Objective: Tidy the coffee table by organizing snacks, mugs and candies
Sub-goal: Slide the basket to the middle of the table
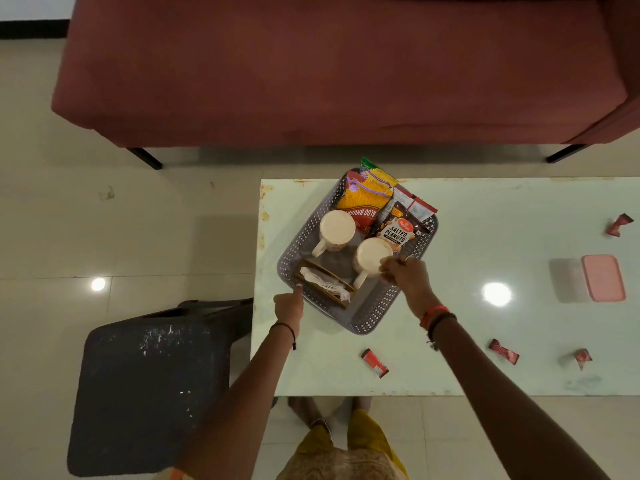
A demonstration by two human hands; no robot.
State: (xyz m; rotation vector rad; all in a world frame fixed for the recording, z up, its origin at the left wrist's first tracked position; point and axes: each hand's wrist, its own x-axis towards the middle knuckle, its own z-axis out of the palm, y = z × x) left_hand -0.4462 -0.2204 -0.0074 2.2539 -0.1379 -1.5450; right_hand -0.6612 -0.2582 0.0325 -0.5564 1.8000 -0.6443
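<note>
While the right hand point(401, 271) grips the rim of the near mug point(372, 256) inside the grey basket point(367, 322), the left hand point(289, 306) pinches the basket's near-left edge. Loose candies point(374, 363) lie on the table to the right of both hands, nearer the right; next pick likely its job.

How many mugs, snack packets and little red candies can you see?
Mugs: 2, in the basket at and.
Snack packets: 3, at and.
Red candies: 4, on the table at and.
Total: 9.
</note>
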